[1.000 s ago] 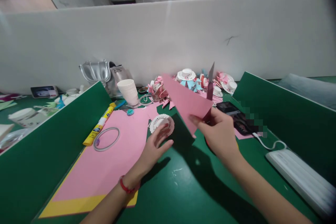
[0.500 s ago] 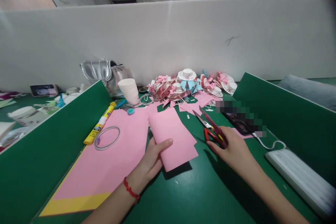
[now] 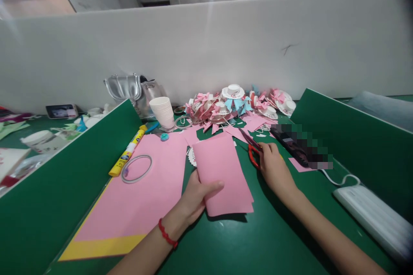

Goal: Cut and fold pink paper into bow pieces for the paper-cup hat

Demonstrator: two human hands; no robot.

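Note:
My left hand (image 3: 196,197), with a red string at the wrist, grips the near left edge of a folded pink paper sheet (image 3: 222,172) lying on the green table (image 3: 258,240). My right hand (image 3: 274,167) rests on the table with its fingers on the red handles of the scissors (image 3: 251,148), whose blades point away to the upper left. A white paper doily (image 3: 191,157) peeks out from under the pink sheet.
Large pink and yellow sheets (image 3: 142,197) lie at left with a tape ring (image 3: 137,168) and a yellow glue tube (image 3: 127,154). Paper cups (image 3: 163,111), a silver bag (image 3: 129,88), a pile of paper crafts (image 3: 235,103), a phone (image 3: 290,144) and a white pack (image 3: 371,215) surround them. Green dividers flank both sides.
The pink sheet went from being held up in my right hand to lying flat under my left hand. My right hand laid the scissors on the table and stays on their handles.

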